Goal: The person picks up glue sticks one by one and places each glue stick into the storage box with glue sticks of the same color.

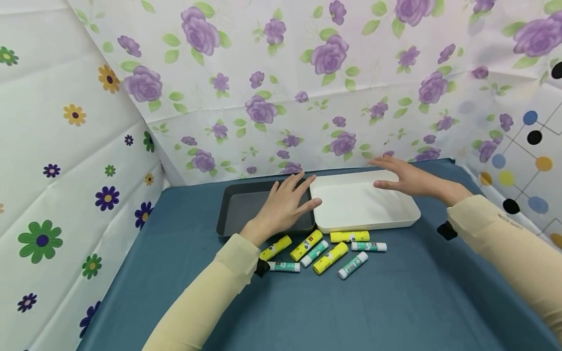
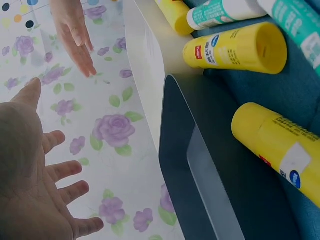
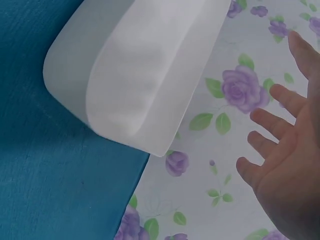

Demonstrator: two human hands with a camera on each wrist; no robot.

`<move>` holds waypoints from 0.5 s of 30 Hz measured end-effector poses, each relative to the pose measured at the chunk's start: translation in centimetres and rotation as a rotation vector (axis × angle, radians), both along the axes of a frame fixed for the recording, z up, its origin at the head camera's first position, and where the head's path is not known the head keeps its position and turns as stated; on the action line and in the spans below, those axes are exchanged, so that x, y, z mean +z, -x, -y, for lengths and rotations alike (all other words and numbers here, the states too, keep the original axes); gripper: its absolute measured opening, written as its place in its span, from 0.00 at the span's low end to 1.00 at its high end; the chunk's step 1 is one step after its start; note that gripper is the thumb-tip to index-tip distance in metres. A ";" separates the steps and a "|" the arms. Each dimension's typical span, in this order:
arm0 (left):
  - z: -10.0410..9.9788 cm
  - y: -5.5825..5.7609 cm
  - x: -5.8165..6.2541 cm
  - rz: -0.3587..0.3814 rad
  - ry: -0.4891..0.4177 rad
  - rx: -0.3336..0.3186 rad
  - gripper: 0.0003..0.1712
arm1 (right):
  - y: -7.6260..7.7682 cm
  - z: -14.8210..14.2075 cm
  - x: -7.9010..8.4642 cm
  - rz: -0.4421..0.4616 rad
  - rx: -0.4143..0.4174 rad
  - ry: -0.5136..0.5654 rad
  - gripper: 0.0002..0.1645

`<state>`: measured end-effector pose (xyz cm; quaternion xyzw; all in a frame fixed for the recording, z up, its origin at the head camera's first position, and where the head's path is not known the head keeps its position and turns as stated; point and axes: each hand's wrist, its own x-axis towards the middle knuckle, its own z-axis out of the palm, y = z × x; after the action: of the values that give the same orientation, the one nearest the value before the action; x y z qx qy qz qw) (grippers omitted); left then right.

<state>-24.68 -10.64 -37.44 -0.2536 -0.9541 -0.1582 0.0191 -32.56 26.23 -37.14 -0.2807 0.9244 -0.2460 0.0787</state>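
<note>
My left hand (image 1: 283,207) hovers over the dark grey tray (image 1: 239,209), fingers spread and holding nothing. Over the white tray (image 1: 351,204) at its right, my right hand (image 1: 408,178) is held up with straight fingers, also holding nothing. In front of the trays lie several glue sticks. Some are yellow, such as this yellow glue stick (image 1: 330,258); others are white and green, such as this green glue stick (image 1: 353,265). The left wrist view shows a yellow glue stick (image 2: 235,48) close by the trays' outer walls. Both trays hold nothing in their visible parts.
A blue cloth (image 1: 325,312) covers the table. Behind it hangs a white sheet with purple flowers (image 1: 263,109). Patterned sheets also stand at the left (image 1: 44,170) and the right (image 1: 527,161). The two trays stand side by side near the back edge.
</note>
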 end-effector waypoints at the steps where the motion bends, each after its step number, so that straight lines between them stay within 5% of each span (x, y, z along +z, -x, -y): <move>1: 0.0 -0.1 0.0 0.001 0.002 -0.001 0.43 | 0.0 -0.1 -0.1 -0.001 -0.001 0.003 0.45; 15: 0.2 -1.6 -0.1 0.014 -0.019 -0.065 0.41 | 0.3 -2.6 -1.3 0.005 -0.051 -0.014 0.45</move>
<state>-23.10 -10.89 -37.58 -0.2833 -0.9438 -0.1698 0.0097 -32.84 28.82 -38.45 -0.2560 0.9327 -0.2421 0.0770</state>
